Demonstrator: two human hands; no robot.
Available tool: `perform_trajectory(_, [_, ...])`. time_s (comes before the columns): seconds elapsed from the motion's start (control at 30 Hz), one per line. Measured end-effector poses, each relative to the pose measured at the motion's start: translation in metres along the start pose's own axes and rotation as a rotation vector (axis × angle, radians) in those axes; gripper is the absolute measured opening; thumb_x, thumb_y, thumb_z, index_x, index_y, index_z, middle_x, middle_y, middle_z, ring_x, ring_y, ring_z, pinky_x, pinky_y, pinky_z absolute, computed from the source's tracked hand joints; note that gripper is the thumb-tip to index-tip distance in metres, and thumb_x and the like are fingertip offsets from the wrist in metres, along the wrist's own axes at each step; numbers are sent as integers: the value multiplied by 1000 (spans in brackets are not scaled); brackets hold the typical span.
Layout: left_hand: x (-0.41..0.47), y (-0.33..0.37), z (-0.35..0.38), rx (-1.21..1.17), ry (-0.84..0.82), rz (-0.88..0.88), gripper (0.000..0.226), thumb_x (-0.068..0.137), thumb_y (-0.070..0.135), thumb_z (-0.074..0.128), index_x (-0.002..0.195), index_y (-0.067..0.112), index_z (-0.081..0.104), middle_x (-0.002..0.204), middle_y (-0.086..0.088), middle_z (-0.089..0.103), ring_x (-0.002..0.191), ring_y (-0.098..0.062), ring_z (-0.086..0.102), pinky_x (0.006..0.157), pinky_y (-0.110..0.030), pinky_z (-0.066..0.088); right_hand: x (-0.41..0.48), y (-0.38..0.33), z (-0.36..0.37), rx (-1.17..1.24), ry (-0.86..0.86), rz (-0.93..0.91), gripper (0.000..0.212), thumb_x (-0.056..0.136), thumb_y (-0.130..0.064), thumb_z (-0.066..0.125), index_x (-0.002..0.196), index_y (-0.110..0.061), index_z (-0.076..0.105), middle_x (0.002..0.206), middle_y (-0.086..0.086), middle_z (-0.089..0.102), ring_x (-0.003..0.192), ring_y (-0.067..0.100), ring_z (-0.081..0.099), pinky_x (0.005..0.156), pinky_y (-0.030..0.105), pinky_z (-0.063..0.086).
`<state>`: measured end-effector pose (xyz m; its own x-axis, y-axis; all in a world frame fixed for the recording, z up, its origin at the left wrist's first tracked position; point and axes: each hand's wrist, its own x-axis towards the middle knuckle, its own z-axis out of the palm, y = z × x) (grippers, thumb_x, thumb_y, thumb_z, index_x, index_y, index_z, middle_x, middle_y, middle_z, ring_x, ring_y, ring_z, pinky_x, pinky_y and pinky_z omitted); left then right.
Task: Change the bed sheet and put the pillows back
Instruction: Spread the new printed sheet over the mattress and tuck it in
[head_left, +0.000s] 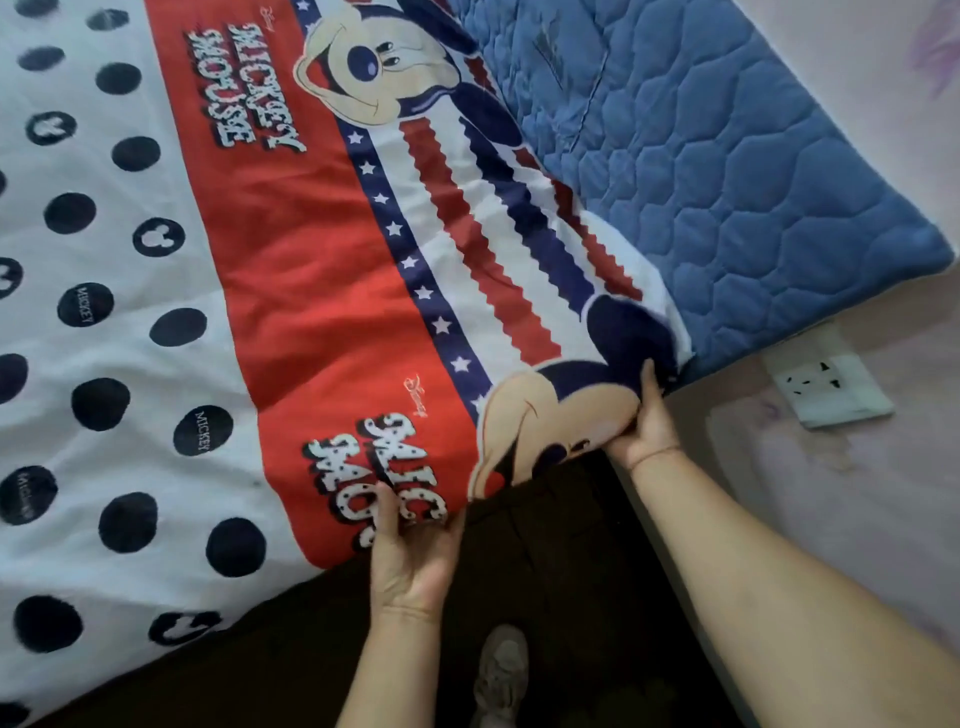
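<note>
**Both grips clasping the sheet's near edge**

A shoe is standing on the dark floor, closest to the camera. Just beyond it, the left grip is pinching the hem of the Mickey Mouse sheet, thumb on top and fingers tucked beneath. Farther right, the right grip is clasping the same hem near its corner. The sheet is lying spread over the bed, leaving a blue quilted mattress pad showing past its right edge. A wall socket is sitting just beside the pad's corner.
</note>
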<state>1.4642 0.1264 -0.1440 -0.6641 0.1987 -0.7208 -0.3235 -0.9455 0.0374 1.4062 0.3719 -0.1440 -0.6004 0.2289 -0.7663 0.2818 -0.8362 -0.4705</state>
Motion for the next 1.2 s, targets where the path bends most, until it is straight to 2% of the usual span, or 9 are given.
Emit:
perform_trajectory(0.1, [4,-11,-34,75,229,-41,119,7,29,100,118,19,60,132,-8,60,122,-29,54,101,-50,41,6,3,-12,-89,156,39,52,88,-60,52,121,-21,62,98,11,74,93,31,67,60,47,59])
perform_trajectory(0.27, [0,-4,-48,342,233,-146,114,24,48,97,125,21,53,132,-10,59,121,-28,56,111,-49,34,5,-2,-22,-313,414,-48,104,56,-72,74,140,-16,46,126,11,62,106,30,64,68,38,58])
perform_trajectory(0.43, [-20,-1,-4,1450,-81,-474,76,72,76,44,118,19,67,115,6,71,109,-10,65,102,-33,44,-26,-5,1,-739,740,-642,31,89,-42,62,92,-12,55,99,8,60,90,24,59,85,41,50])
perform_trajectory(0.5, [-27,-5,30,1659,-210,-260,60,80,68,42,104,21,71,103,7,73,93,-5,69,91,-29,50,-29,-8,21,-933,532,-926,25,91,-37,60,93,-12,57,99,5,56,88,19,54,86,45,50])
perform_trajectory(0.57, [-26,-9,61,1691,-238,269,44,89,58,46,93,20,68,91,5,71,84,-9,67,79,-29,52,-14,-11,39,-1250,284,-1046,36,94,-42,52,112,-13,62,120,7,57,112,21,52,101,43,43])
perform_trajectory(0.67, [7,-6,84,1957,-108,1079,49,96,55,36,125,22,59,133,4,56,130,-15,44,111,-32,26,20,-21,54,-1744,77,-892,66,94,-59,29,147,-22,36,156,5,30,144,25,23,117,43,18])
perform_trajectory(0.73, [36,6,73,2263,35,1041,73,92,67,18,152,26,27,160,3,20,150,-15,7,120,-36,-8,44,-27,41,-1743,155,-640,66,97,-61,23,153,-26,21,160,2,19,147,26,16,118,44,12])
perform_trajectory(0.8, [56,17,46,2518,160,901,84,87,74,3,156,26,2,164,5,-3,149,-14,-13,118,-45,-15,57,-33,21,-1580,234,-467,62,98,-59,23,153,-31,20,160,3,21,145,30,20,117,46,14])
perform_trajectory(1.2, [71,24,19,2671,215,868,79,87,72,-6,151,26,-14,159,5,-20,146,-15,-25,117,-46,-20,40,-10,-11,-1515,413,-432,57,102,-48,20,148,-17,36,155,10,29,140,31,28,116,46,22])
